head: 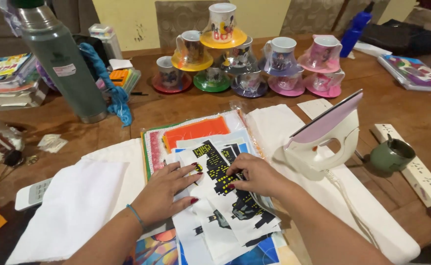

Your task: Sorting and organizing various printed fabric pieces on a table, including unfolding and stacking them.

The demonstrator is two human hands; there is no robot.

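My left hand lies flat, fingers spread, on a white printed sheet with black and yellow building shapes. My right hand rests on the same sheet, its fingertips pinched at the black and yellow print near the middle. The sheet tops a stack of printed papers with an orange one showing at the back. All of it sits on a white cloth spread over the wooden table. A white and pink clothes iron stands upright just right of my right hand.
Stacked printed mugs on coloured saucers fill the table's far side. A tall green flask and blue yarn stand at the left with books. A green cup, a white power strip, a remote and a blue bottle lie around.
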